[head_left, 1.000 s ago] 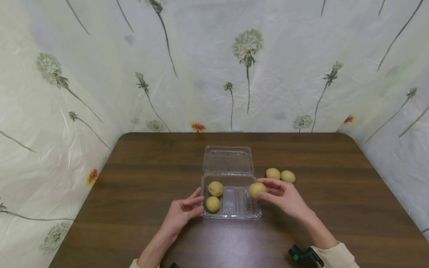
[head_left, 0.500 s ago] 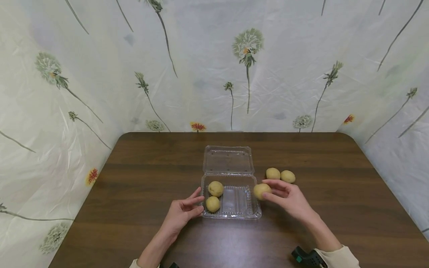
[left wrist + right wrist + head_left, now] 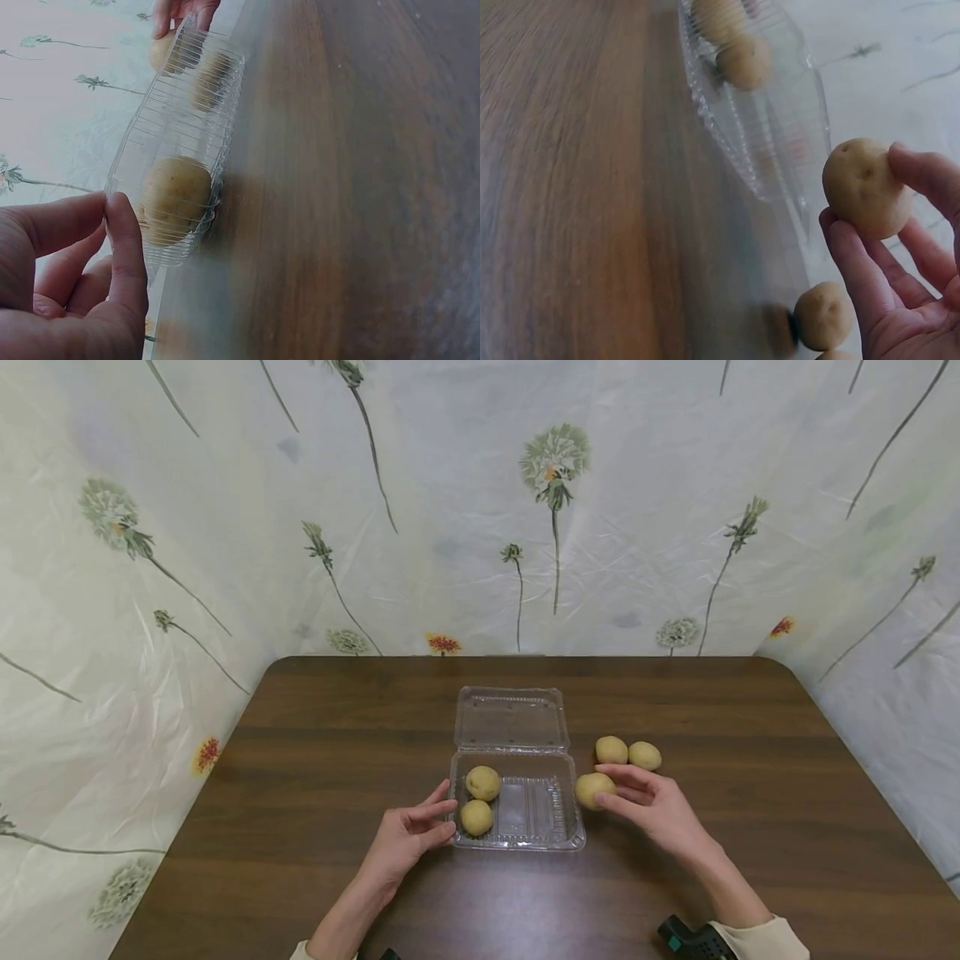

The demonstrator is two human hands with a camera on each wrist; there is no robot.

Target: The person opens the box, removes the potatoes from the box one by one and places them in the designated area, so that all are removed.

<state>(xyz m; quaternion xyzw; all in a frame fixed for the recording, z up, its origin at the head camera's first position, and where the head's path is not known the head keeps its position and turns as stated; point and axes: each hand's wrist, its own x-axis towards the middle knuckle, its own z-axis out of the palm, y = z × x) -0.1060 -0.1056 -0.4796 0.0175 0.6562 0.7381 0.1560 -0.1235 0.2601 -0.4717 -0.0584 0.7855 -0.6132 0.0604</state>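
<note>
A clear plastic clamshell container (image 3: 525, 810) lies on the table with its lid folded back. Two potatoes sit inside along its left side, a rear potato (image 3: 482, 783) and a front potato (image 3: 476, 817). My left hand (image 3: 408, 835) pinches the container's left rim between thumb and fingertips, as the left wrist view shows close up. Between the thumb and fingers of my right hand (image 3: 648, 806) is another potato (image 3: 866, 187), held up just beside the container's right wall.
Two more potatoes rest on the table right of the lid, a left one (image 3: 611, 750) and a right one (image 3: 645, 756). The brown wooden table (image 3: 360, 710) ends at a flower-patterned sheet (image 3: 450, 527) behind it.
My right hand has moved a little to the right with its potato, from over the container's right edge to beside it. The left hand and container stay put.
</note>
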